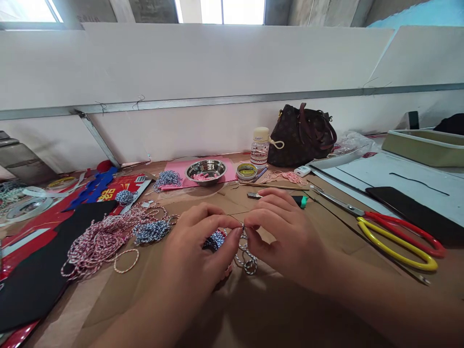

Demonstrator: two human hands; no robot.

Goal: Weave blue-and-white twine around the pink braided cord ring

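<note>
My left hand and my right hand meet near the middle of the view, thumbs and index fingers pinched close together. Between their fingertips is a dark and white cord, whose loops hang down between the hands. A thin dark strand runs above the pinch. Behind my left fingers a blue and white cord bundle shows in part, with something pink below it, mostly hidden. A blue-white cord bundle and a red-white cord pile lie left of my left hand.
Behind the hands are a steel bowl, a tape roll, a bottle and a dark handbag. Red and yellow scissors and a black phone-like object lie right. A green-black cutter sits behind my right hand.
</note>
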